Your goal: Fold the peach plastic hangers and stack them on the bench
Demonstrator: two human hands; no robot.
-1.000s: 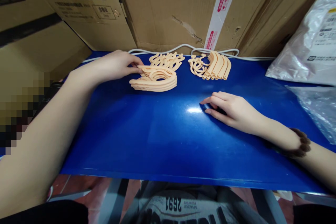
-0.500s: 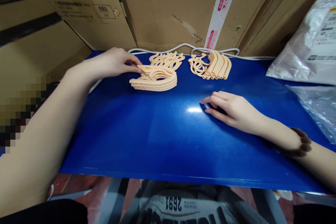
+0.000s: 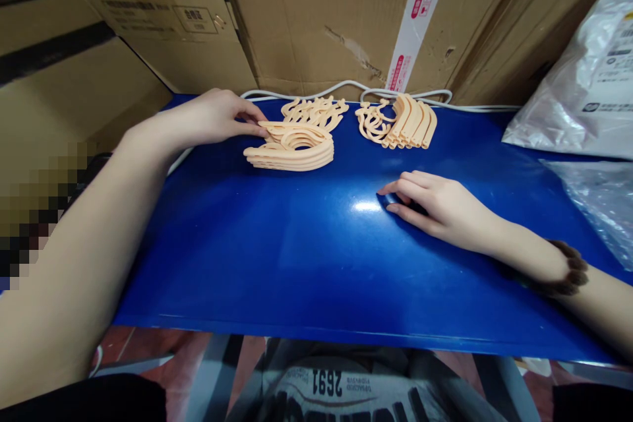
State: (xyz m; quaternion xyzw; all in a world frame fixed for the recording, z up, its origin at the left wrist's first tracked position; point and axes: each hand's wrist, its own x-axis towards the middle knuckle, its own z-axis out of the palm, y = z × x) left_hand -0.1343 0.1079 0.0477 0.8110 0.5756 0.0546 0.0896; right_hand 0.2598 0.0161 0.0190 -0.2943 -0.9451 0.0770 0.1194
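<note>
Near the back left of the blue table, my left hand (image 3: 230,117) pinches the left end of a stack of peach curved plastic pieces (image 3: 297,157). Behind that stack lies a group of wavy peach pieces (image 3: 316,112). Farther right, peach hook pieces (image 3: 372,124) lie against a row of peach curved arms (image 3: 411,122). My right hand (image 3: 435,208) rests on the table right of centre, thumb and fingers apart, with nothing between them.
The blue table (image 3: 297,264) fills the middle. Cardboard boxes (image 3: 306,20) stand behind and at left. A white cable (image 3: 346,84) runs along the back edge. Plastic bags (image 3: 578,86) lie at the right.
</note>
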